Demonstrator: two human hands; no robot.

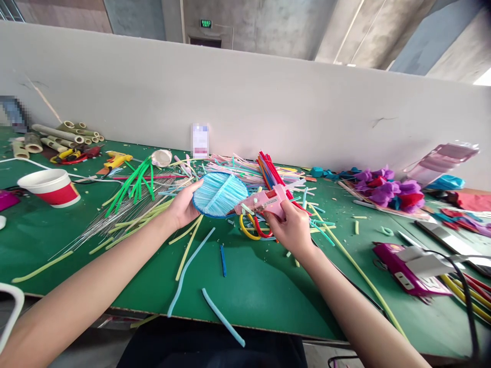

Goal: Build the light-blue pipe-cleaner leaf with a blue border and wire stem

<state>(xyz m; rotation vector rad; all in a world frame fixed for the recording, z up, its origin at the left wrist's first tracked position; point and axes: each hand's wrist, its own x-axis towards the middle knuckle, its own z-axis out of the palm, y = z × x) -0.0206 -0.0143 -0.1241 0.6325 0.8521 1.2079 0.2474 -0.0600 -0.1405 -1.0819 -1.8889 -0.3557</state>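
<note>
Two bare hands work over the green table (pixel 253 286). Left hand (pixel 186 206): grip closed on the left rim of a blue fan-shaped piece (pixel 219 194), fingers under it and the thumb on its edge; the piece is lifted just off the table and tilted, its pale blue ribbed face toward the camera. Right hand (pixel 291 229): grip clenched round the handle of a pink glue gun (pixel 264 203), the gun's body pointing left. Its nozzle sits at the lower right edge of the fan-shaped piece, touching or very nearly so; contact cannot be told for certain. The piece thus lies between the two grips, held by the left, met by the tool in the right.

Just below the gun, scissors with yellow and red handles (pixel 251 229) lie on the table. Behind the hands, a heap of coloured straws (pixel 245 171). Loose blue strips (pixel 222 316) lie near the front edge. Far left stands a red-and-white paper cup (pixel 51 187); at right, a magenta tool (pixel 408 266) and purple fabric flowers (pixel 385 191).
</note>
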